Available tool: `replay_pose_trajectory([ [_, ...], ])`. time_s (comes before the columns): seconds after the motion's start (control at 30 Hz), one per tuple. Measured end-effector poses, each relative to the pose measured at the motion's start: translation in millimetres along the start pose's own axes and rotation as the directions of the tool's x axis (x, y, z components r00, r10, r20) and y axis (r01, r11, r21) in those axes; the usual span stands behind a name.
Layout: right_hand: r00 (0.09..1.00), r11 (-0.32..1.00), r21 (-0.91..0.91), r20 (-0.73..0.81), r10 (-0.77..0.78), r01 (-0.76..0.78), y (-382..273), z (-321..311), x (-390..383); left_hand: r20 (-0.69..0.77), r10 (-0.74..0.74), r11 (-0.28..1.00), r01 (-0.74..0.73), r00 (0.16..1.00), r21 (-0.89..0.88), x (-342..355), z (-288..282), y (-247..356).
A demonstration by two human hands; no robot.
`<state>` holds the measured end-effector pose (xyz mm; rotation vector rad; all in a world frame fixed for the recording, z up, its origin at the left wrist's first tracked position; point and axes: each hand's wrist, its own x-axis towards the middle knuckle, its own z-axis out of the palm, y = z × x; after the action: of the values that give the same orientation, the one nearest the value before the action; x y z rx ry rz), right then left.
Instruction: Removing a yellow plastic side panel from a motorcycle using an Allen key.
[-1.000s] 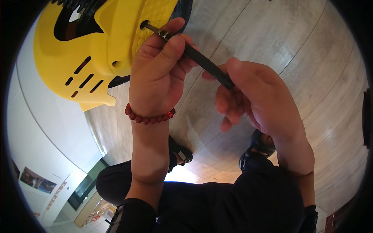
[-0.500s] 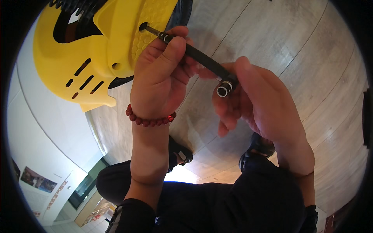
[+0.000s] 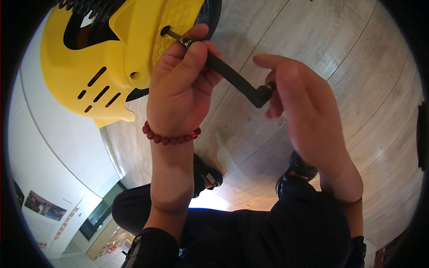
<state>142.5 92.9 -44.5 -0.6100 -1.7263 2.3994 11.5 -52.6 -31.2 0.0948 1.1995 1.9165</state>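
Observation:
My left hand (image 3: 181, 85) wraps its thumb and fingers round a dark L-shaped socket wrench (image 3: 232, 79), close to the thin metal shaft. That shaft slants up and left into a round hole in a yellow plastic body (image 3: 91, 64). At the wrench's lower right end, the short bent arm points toward my right hand (image 3: 304, 98). The right index finger stretches out to the left and the fingers stand apart. Some of them are beside the bent end, partly hidden behind the thumb and slightly blurred; contact is hard to make out.
A black tyre (image 3: 209, 20) and a black coil spring (image 3: 78, 5) belong to the yellow vehicle. Grey-brown wooden floor (image 3: 371, 85) spreads to the right. My black-clad legs (image 3: 250, 236) are bent below the hands. A white wall (image 3: 49, 147) rises at the left.
The wrench has turned: its bent arm, earlier facing me with the socket mouth showing, now points right. My right hand has loosened, its index finger extending. The left hand keeps its grip, shifted slightly.

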Motion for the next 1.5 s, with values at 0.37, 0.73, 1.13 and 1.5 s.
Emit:
replay_pose_trajectory([
  [0.37, 0.854, 0.558, -0.665, 0.258, -0.452, 0.496, -5, 3, 3, -0.030, -0.034, 0.999, 0.035, 0.999, 0.021, 0, 5, 2],
  [0.73, 0.784, 0.726, 0.331, 0.415, 0.462, -0.602, -16, 4, 0, -0.113, -0.015, 0.995, 0.026, 0.993, 0.095, -1, 8, 3],
  [1.13, 1.000, 1.000, -0.001, -0.011, 0.022, -0.022, 1, -5, 2, -0.053, 0.021, 0.998, -0.017, 0.998, 0.061, 0, 1, -1],
  [1.5, 0.882, 0.813, -0.356, 0.079, -0.465, 0.460, -6, 6, 4, -0.100, 0.003, 0.999, 0.001, 0.995, 0.033, -1, 6, -1],
])
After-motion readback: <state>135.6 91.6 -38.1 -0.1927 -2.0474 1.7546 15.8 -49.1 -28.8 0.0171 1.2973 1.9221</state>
